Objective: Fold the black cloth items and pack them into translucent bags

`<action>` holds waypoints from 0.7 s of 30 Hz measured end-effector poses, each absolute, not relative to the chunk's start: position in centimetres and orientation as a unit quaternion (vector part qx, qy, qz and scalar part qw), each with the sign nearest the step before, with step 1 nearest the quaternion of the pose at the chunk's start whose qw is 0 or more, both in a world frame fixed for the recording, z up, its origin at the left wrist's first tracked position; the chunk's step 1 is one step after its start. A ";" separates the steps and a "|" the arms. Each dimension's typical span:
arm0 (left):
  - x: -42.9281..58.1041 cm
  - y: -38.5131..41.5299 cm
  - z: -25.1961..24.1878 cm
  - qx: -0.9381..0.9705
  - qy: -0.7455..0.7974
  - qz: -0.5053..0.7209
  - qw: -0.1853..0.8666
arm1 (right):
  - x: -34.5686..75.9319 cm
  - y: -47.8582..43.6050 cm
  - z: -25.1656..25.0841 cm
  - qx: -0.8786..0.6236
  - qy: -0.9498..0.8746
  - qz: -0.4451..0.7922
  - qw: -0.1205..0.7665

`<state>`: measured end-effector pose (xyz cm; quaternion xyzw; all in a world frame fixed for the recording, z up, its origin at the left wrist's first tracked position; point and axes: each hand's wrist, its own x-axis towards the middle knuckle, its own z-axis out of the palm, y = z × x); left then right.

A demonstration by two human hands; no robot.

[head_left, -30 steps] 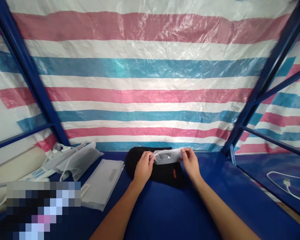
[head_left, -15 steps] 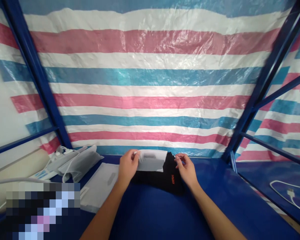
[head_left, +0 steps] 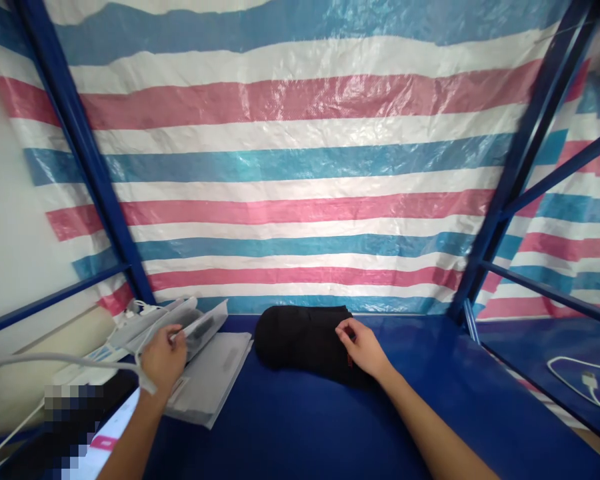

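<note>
My left hand (head_left: 163, 359) holds a small clear plastic pouch (head_left: 205, 326) with a dark item inside, over a stack of flat grey-white bags (head_left: 215, 380) at the left of the blue table (head_left: 330, 433). Out at the table's middle, my right hand (head_left: 363, 347) rests on a black fabric pouch (head_left: 300, 340), fingers curled on its right end, covering its orange lettering.
More grey-white bags and white cables (head_left: 140, 317) lie at the far left by a blue frame post (head_left: 90, 173). A striped tarp (head_left: 300, 167) forms the back wall. A white cable (head_left: 580, 380) lies on the lower shelf at right.
My left hand has carried the clear pouch from above the black pouch leftward to the stack of bags. My right hand let go of it and settled on the black pouch.
</note>
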<state>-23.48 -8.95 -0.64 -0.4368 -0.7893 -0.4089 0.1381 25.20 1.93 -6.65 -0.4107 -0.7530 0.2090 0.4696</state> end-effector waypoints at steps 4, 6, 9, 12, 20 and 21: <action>-20.4 -8.4 -0.1 -0.486 -0.749 -0.343 0.290 | 25.0 1.3 -6.6 -0.392 -0.826 0.182 0.361; -17.4 -7.6 0.2 -0.548 -0.702 -0.334 0.310 | 25.1 1.0 -6.3 -0.383 -0.847 0.180 0.322; -12.6 -6.2 -0.3 -0.667 -0.638 -0.321 0.210 | 25.5 0.3 -5.3 -0.365 -0.864 0.202 0.284; -9.4 -5.1 -1.6 -0.786 -0.555 -0.269 0.046 | 26.5 -0.3 -4.5 -0.347 -0.866 0.263 0.244; -9.4 -4.3 -2.2 -0.831 -0.511 -0.188 -0.118 | 29.3 0.0 -4.2 -0.326 -0.844 0.369 0.213; -9.6 -4.3 -2.0 -0.831 -0.510 -0.186 -0.126 | 29.4 0.0 -3.9 -0.327 -0.840 0.369 0.224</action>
